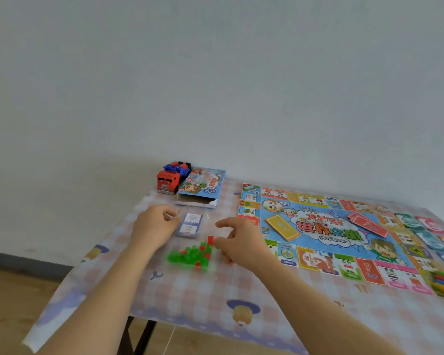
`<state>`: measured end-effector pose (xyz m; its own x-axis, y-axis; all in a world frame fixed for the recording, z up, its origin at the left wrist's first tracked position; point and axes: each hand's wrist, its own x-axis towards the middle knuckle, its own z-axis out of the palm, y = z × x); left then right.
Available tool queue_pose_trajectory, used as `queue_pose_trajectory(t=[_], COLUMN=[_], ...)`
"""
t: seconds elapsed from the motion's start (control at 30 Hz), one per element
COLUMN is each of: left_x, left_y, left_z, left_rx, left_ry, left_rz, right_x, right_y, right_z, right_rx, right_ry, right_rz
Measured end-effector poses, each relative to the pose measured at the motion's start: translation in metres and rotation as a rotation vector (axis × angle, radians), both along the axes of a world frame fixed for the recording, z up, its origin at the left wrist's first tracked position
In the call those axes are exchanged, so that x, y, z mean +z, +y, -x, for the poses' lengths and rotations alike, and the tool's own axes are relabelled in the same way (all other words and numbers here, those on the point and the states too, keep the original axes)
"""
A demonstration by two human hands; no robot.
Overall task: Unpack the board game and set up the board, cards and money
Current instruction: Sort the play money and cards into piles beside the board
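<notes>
Pink-checked cloth [108,283] under all. Your L hand [153,226], well left of the board [331,234], curls at the blue card pack [189,224]; can't tell if it grips. Toy truck [167,184] & game box [203,187] sit off the board's far-left corner. Green/red houses [194,254] lie just left of the board, your R hand [241,243] curled, touching them; grip unclear.

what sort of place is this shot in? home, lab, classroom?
Probably a room in a home, not a lab: a table under a cartoon-print checked tablecloth, by a bare white wall, with a toy truck and a children's game board on it. Wood-look floor below.
</notes>
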<state>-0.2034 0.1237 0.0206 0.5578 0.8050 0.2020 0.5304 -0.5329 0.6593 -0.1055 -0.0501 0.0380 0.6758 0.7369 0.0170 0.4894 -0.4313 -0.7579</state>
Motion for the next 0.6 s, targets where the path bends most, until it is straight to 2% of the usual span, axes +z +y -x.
queue_pose_trajectory(t=[0.13,0.27,0.47,0.6], left_x=[0.014,0.024,0.005,-0.004], left_y=[-0.015,-0.073,-0.157,-0.187], left_z=[-0.007,-0.048,-0.093,-0.103], left_rx=[0.029,-0.157,-0.364,-0.577], left_ry=[-0.079,-0.143,-0.070,-0.088], left_rz=[-0.163,-0.226,-0.219,-0.275], right_x=[0.006,0.009,0.000,-0.009], right_y=[-0.024,-0.072,-0.156,-0.188], right_z=[-0.009,-0.031,-0.062,-0.074], right_rx=[-0.090,-0.249,-0.425,-0.410], right_ry=[-0.087,-0.226,-0.420,-0.418], right_rz=[-0.051,-0.031,0.170,0.309])
